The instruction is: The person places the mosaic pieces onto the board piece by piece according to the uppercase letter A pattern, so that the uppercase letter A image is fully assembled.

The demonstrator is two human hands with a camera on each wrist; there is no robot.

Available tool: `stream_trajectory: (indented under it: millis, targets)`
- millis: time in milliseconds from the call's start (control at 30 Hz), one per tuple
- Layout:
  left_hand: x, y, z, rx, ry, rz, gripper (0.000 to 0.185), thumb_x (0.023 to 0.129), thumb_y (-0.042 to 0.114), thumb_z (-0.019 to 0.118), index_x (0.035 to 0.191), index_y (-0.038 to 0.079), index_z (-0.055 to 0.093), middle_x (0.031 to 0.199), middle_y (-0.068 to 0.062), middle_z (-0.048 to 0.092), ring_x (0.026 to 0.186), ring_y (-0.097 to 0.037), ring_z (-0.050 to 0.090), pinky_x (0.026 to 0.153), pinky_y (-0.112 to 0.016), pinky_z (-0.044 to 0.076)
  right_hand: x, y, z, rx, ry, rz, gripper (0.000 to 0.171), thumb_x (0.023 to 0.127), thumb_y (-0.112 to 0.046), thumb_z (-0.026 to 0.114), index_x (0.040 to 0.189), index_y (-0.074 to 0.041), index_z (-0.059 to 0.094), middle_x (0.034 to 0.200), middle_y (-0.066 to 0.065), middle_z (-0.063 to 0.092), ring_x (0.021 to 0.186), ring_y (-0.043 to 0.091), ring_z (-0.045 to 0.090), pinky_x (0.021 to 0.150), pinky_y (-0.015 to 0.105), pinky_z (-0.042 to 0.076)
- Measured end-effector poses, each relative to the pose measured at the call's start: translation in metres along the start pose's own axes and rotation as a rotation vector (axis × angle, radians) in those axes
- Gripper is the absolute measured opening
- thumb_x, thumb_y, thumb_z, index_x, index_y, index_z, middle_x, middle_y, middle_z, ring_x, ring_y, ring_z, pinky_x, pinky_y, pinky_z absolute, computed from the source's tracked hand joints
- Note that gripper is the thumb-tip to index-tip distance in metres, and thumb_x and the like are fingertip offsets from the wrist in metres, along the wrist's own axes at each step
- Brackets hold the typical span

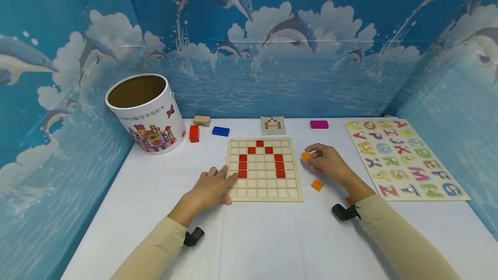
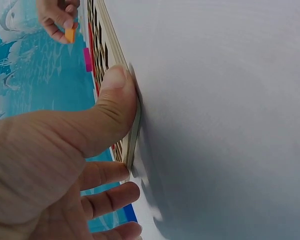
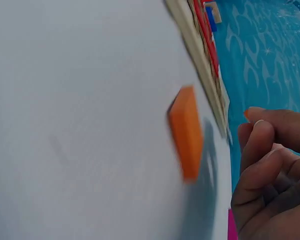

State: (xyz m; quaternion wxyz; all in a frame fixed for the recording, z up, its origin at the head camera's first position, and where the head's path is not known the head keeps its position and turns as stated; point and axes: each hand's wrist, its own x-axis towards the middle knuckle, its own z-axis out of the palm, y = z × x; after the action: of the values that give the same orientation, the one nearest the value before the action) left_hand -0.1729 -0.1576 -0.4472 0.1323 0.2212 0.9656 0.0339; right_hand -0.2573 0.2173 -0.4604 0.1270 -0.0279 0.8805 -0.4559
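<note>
A wooden grid board [image 1: 268,193] lies flat on the white table, with red square tiles set in an arch in its cells. My left hand [image 1: 212,188] rests against its left edge, fingers extended; the thumb [image 2: 115,95] touches the board's rim in the left wrist view. To the right of the board, my right hand [image 1: 330,163] pinches an orange square tile [image 1: 305,156] between thumb and fingertips, above the table. Below that hand lies another orange tile [image 1: 317,185], large and blurred in the right wrist view. A further orange piece [image 1: 349,200] is partly hidden by the right wrist.
Behind the board lies a small pattern card [image 1: 273,125]. Blue [image 1: 221,131], red [image 1: 194,134], tan [image 1: 202,120] and magenta [image 1: 319,124] blocks lie along the back. A white bucket [image 1: 163,131] stands back left; an alphabet puzzle board [image 1: 359,126] lies at right.
</note>
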Motion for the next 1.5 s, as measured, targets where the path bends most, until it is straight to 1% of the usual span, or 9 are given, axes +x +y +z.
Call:
stream_trajectory:
  millis: [300,467,533,700,867,1067,1300,1400,1500]
  targets:
    - [-0.001,-0.002,0.000,-0.002,0.013,0.003,0.080,0.086,0.042,0.076,0.156,0.022,0.044,0.162,-0.018,0.035,0.128,-0.035,0.043,0.102,-0.054,0.039,0.016,-0.045,0.054,0.144,-0.156,-0.126,0.039,0.096,-0.012,0.071,0.131,-0.004,0.057,0.094,0.012,0.056,0.066,0.023,0.054,0.061,0.030,0.048]
    - [0.000,-0.001,0.001,0.001,0.015,0.014,0.080,0.086,0.043,0.075,0.156,0.021,0.044,0.162,-0.019,0.036,0.129,-0.035,0.043,0.103,-0.055,0.039,0.020,-0.064,0.088,0.167,-0.220,-0.141,0.035,0.096,-0.008,0.068,0.130,-0.004,0.059,0.093,0.011,0.060,0.063,0.022,0.060,0.053,0.026,0.044]
    - [0.001,0.000,0.001,0.008,0.014,0.016,0.080,0.085,0.044,0.075,0.156,0.021,0.045,0.161,-0.019,0.037,0.130,-0.035,0.043,0.103,-0.056,0.039,0.022,-0.069,0.098,0.132,-0.221,-0.142,0.034,0.095,-0.008,0.068,0.128,-0.003,0.061,0.092,0.010,0.063,0.061,0.021,0.062,0.053,0.026,0.046]
    - [0.001,0.002,0.002,0.022,0.013,0.013,0.081,0.085,0.045,0.075,0.156,0.022,0.045,0.161,-0.018,0.038,0.128,-0.035,0.044,0.103,-0.055,0.040,0.024,-0.077,0.116,-0.088,-0.154,-0.183,0.025,0.092,-0.008,0.071,0.116,-0.005,0.067,0.084,0.005,0.064,0.057,0.016,0.060,0.059,0.028,0.049]
    - [0.001,0.003,0.000,0.024,0.003,0.000,0.080,0.086,0.045,0.075,0.156,0.022,0.044,0.161,-0.018,0.037,0.128,-0.034,0.043,0.104,-0.055,0.039,0.023,-0.081,0.121,-0.207,-0.122,-0.221,0.020,0.091,-0.007,0.071,0.111,-0.006,0.070,0.081,0.003,0.064,0.061,0.014,0.057,0.061,0.028,0.046]
    - [0.001,0.001,-0.001,0.019,-0.003,-0.004,0.079,0.086,0.045,0.074,0.156,0.022,0.044,0.162,-0.018,0.036,0.129,-0.035,0.043,0.105,-0.056,0.039,0.021,-0.086,0.121,-0.258,-0.105,-0.263,0.023,0.089,-0.007,0.072,0.112,-0.006,0.073,0.083,0.001,0.066,0.071,0.016,0.054,0.065,0.029,0.045]
    - [0.001,-0.001,-0.001,0.012,-0.005,-0.003,0.079,0.087,0.044,0.074,0.157,0.022,0.043,0.162,-0.018,0.035,0.130,-0.035,0.043,0.105,-0.056,0.038,0.023,-0.087,0.121,-0.262,-0.108,-0.248,0.026,0.088,-0.009,0.075,0.113,-0.009,0.075,0.083,0.001,0.065,0.073,0.017,0.054,0.066,0.030,0.044]
    - [0.001,0.000,-0.001,0.009,-0.008,-0.010,0.079,0.087,0.044,0.075,0.156,0.023,0.044,0.162,-0.018,0.035,0.129,-0.034,0.043,0.105,-0.055,0.038,0.023,-0.085,0.118,-0.224,-0.118,-0.222,0.036,0.088,-0.012,0.077,0.123,-0.009,0.070,0.080,0.002,0.062,0.070,0.017,0.052,0.064,0.030,0.043]
    - [0.002,0.001,0.000,-0.006,-0.003,0.001,0.080,0.087,0.043,0.075,0.157,0.022,0.044,0.162,-0.018,0.035,0.129,-0.034,0.042,0.105,-0.054,0.038,0.016,-0.080,0.099,-0.125,-0.091,-0.183,0.050,0.090,-0.017,0.077,0.137,-0.010,0.061,0.086,0.005,0.061,0.070,0.019,0.052,0.062,0.030,0.043]
